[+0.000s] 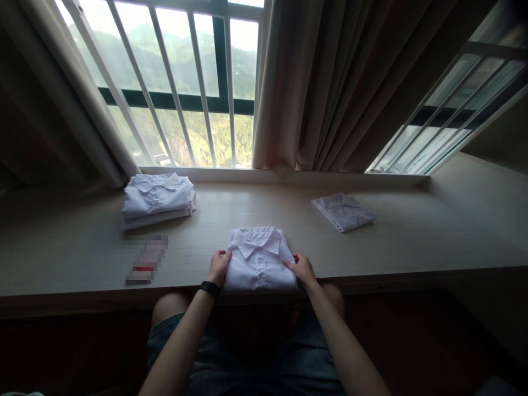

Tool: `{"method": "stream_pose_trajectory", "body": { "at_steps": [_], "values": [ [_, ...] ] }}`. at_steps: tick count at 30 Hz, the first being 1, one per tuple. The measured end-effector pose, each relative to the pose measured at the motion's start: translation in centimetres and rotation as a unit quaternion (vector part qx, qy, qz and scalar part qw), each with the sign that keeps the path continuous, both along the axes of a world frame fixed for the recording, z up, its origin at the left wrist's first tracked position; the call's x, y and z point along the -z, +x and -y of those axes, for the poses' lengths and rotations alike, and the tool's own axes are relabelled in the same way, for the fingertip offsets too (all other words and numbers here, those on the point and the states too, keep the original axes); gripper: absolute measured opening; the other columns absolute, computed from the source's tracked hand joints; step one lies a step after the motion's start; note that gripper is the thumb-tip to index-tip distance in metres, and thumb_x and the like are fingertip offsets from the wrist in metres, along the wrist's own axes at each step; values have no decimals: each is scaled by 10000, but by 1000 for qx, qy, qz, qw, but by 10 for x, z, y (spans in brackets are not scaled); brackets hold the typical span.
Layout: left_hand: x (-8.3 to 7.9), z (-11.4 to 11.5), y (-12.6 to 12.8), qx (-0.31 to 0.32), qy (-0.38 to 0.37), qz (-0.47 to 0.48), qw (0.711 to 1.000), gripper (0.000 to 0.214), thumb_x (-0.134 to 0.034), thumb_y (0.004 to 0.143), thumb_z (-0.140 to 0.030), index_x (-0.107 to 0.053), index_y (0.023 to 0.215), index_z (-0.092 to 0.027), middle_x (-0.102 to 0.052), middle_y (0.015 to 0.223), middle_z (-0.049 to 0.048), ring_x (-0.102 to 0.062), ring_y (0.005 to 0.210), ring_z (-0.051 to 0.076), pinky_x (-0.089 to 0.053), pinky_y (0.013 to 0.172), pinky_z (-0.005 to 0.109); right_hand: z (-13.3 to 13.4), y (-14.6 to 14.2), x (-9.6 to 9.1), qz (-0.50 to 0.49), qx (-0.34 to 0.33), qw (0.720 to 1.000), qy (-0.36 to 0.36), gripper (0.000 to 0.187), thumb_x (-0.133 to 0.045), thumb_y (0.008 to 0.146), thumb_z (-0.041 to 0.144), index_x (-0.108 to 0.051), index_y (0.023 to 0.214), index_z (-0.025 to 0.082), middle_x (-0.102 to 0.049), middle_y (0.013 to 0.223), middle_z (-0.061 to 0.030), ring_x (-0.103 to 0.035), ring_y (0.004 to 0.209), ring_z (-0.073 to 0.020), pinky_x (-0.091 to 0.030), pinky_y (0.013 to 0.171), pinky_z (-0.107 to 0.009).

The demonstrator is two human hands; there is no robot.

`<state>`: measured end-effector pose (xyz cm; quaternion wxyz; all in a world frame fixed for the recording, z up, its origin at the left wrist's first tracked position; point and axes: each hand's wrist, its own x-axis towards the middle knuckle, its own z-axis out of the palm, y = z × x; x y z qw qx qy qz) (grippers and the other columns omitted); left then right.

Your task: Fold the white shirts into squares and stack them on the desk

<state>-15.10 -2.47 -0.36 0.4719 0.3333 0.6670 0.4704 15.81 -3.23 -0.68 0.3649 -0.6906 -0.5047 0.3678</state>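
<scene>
A folded white collared shirt (259, 258) lies at the near edge of the pale wooden ledge (412, 236), collar facing the window. My left hand (218, 267), with a black band on the wrist, grips the shirt's left side with curled fingers. My right hand (302, 269) grips the shirt's right side the same way. A stack of folded white shirts (158, 199) sits at the back left. One more folded white shirt (344, 211) lies alone at the back right.
A small red and white flat object (146, 260), blurred out, lies left of the shirt. Barred windows (185, 82) and beige curtains (330, 82) rise behind the ledge. My knees in dark shorts (247, 352) are below the ledge edge.
</scene>
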Motion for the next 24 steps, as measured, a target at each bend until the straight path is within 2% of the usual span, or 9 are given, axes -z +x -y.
{"method": "stream_pose_trajectory", "body": {
  "at_steps": [3,6,9,11,14,17,19,20,24],
  "values": [
    [-4,-1,2,-1,-2,-15,1000,476,-701,703,-524,-554,970,-158,-653,828,55,-607,716,168,-471,612,255,-1,-2,3,108,20,994,7,396,-767,654,483,-677,910,194,-722,866,-82,-653,779,-239,-464,690,-301],
    [-7,0,0,25,-4,-26,999,389,-640,775,-485,-593,958,-145,-686,863,82,-641,751,187,-500,636,267,0,1,3,93,-4,996,9,357,-688,743,522,-683,886,196,-721,871,-83,-660,801,-240,-470,709,-305],
    [-11,1,-1,38,-5,-63,997,312,-609,811,-426,-623,932,-138,-698,881,100,-658,796,216,-514,668,287,3,6,4,95,-10,995,2,313,-696,742,443,-693,923,187,-717,859,-79,-665,811,-242,-485,740,-315],
    [-16,3,2,19,-2,-107,994,323,-621,811,-376,-621,1025,-133,-697,955,123,-663,876,245,-522,736,319,4,6,3,122,-2,992,16,369,-698,744,405,-687,1029,173,-717,903,-90,-666,817,-245,-496,771,-333],
    [-31,6,15,-4,47,-185,982,449,-587,845,-305,-554,1269,-161,-630,1243,161,-600,1148,283,-469,973,391,3,-5,-4,149,13,983,108,453,-539,881,439,-636,1213,146,-683,1137,-143,-661,961,-245,-500,887,-361],
    [-46,7,35,89,181,-343,917,475,-495,921,-301,-535,1390,-239,-478,1492,115,-372,1424,294,-264,1181,443,-5,-25,-13,180,-27,964,196,523,-286,1004,422,-579,1354,166,-542,1420,-142,-500,1314,-239,-381,1104,-394],
    [-48,5,45,169,232,-434,854,488,-460,953,-337,-523,1435,-286,-408,1563,69,-224,1503,303,-136,1224,493,-11,-38,-15,220,-69,952,199,539,-253,1023,431,-507,1449,221,-403,1557,-96,-319,1459,-246,-268,1183,-443],
    [-44,4,48,195,231,-457,836,501,-453,961,-359,-503,1457,-306,-380,1583,51,-179,1518,307,-90,1228,517,-13,-43,-14,240,-86,950,182,539,-272,1024,451,-465,1486,253,-341,1597,-75,-263,1486,-261,-237,1192,-475],
    [-15,-4,46,228,159,-493,825,546,-371,997,-439,-400,1527,-314,-313,1616,43,-117,1532,314,-57,1212,589,-17,-52,0,295,-129,941,101,546,-320,1019,505,-389,1529,321,-282,1627,-53,-227,1499,-308,-190,1191,-537]
  ]
}}
